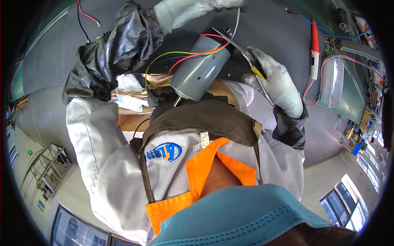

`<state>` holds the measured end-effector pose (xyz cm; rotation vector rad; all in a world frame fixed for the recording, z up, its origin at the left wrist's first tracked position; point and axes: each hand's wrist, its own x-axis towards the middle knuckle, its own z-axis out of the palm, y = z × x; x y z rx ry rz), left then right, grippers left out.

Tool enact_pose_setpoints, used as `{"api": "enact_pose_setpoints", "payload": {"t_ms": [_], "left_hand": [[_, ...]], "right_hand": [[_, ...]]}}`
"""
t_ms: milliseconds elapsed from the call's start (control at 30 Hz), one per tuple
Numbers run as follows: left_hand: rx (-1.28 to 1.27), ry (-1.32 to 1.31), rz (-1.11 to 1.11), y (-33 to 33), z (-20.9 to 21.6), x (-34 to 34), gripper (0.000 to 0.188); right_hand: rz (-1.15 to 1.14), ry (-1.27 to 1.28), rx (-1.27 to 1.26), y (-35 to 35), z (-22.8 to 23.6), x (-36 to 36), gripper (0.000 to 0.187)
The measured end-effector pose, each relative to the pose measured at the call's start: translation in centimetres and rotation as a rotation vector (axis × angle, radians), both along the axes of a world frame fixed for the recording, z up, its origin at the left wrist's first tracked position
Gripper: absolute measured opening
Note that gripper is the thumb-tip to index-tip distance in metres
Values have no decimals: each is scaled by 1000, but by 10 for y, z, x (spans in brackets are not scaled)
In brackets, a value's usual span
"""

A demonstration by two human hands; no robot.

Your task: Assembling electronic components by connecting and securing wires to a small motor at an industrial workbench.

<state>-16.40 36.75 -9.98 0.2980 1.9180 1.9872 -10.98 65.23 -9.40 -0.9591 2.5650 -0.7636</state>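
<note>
A grey cylindrical motor point(201, 74) lies tilted at the edge of the dark bench, its metal shaft pointing toward me. Red and yellow-green wires point(180, 53) loop from its far end. My left hand point(193, 12), in a white glove, reaches past the motor, its fingers closed around the upper end of a thin white cable point(237, 24). To the right of the motor, my gloved right hand point(275, 78) is closed on a slim grey length with a yellow piece point(257, 72). Whether that is a tool or a cable I cannot tell. Its far end reaches the motor's end.
A red and white pen-shaped tool point(314, 53) with a red lead lies on the bench point(271, 24) at the right, next to a clear plastic tray point(332, 82). A blue wire point(324, 30) crosses the far right. Red and black leads point(88, 16) lie at the far left.
</note>
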Motion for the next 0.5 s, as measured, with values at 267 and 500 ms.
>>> {"api": "enact_pose_setpoints", "payload": {"t_ms": [267, 500], "left_hand": [[-93, 128, 144, -68, 49, 52, 37], [-858, 357, -264, -154, 43, 142, 52]], "right_hand": [[-483, -279, 48, 2, 9, -1, 50], [-263, 475, 58, 47, -13, -32, 42]]}}
